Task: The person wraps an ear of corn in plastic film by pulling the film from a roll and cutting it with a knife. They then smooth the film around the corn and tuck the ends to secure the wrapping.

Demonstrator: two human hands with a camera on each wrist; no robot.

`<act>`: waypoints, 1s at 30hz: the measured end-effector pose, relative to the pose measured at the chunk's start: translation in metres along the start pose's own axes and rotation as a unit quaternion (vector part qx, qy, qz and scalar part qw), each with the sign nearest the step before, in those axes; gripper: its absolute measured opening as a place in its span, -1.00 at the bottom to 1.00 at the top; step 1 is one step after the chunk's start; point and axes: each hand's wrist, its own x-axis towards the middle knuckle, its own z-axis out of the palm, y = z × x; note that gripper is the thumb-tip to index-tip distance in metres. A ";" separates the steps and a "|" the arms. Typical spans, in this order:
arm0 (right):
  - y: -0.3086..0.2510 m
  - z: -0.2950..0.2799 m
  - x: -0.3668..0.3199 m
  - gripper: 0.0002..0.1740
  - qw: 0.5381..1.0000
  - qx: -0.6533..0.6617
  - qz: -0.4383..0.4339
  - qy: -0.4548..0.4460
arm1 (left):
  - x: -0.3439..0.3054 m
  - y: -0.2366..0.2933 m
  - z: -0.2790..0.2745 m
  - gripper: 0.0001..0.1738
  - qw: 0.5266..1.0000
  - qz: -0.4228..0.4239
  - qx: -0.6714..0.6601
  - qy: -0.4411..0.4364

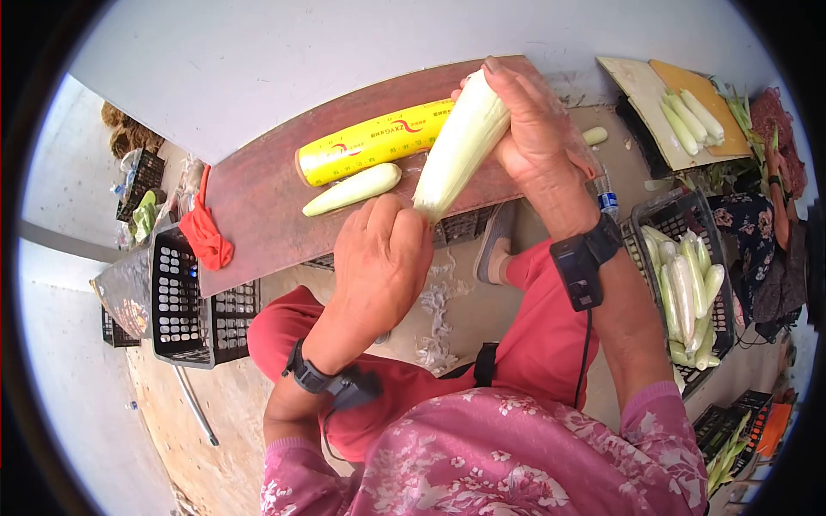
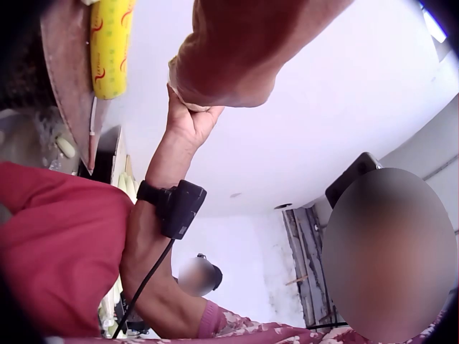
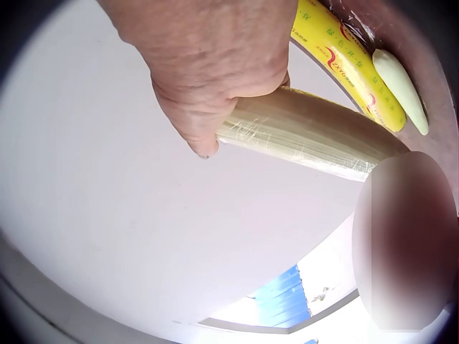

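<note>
An ear of corn point(image 1: 463, 142) in pale green husk is held up at a slant over the reddish board point(image 1: 258, 219). My right hand point(image 1: 535, 142) grips its upper part, thumb along the top end. At the lower, narrower end my left hand point(image 1: 383, 258) pinches the tip with curled fingers. Shiny wrinkled film shows on the husk of this corn ear point(image 3: 301, 136) in the right wrist view. Behind it lies a yellow roll of cling film point(image 1: 372, 142), with a second pale corn ear point(image 1: 353, 189) beside the roll on the board.
A black crate point(image 1: 641, 258) at the right holds several corn ears. More lie on a board point(image 1: 637, 112) at the far right. On the left stand an empty-looking black crate point(image 1: 176, 301) and a red cloth point(image 1: 206, 236) over the board's corner. Another person sits at the right edge.
</note>
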 end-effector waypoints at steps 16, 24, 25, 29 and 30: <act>-0.008 0.010 -0.008 -0.47 0.999 -0.029 -0.008 -0.030 | -0.002 -0.023 0.006 -0.80 0.714 -0.394 -0.577 -0.037; -0.007 0.014 -0.010 -0.48 0.999 -0.033 -0.001 -0.028 | -0.005 -0.022 0.017 -0.86 0.644 -0.406 -0.647 -0.050; -0.007 0.014 -0.010 -0.48 0.999 -0.033 0.000 -0.029 | -0.007 -0.024 0.017 -0.87 0.646 -0.400 -0.649 -0.053; -0.009 0.001 -0.003 -0.58 0.999 -0.010 0.009 -0.048 | -0.011 -0.026 0.015 -0.86 0.640 -0.402 -0.651 -0.066; -0.011 0.000 -0.002 -0.56 0.999 -0.005 0.005 -0.044 | -0.012 -0.027 0.017 -0.86 0.636 -0.414 -0.648 -0.069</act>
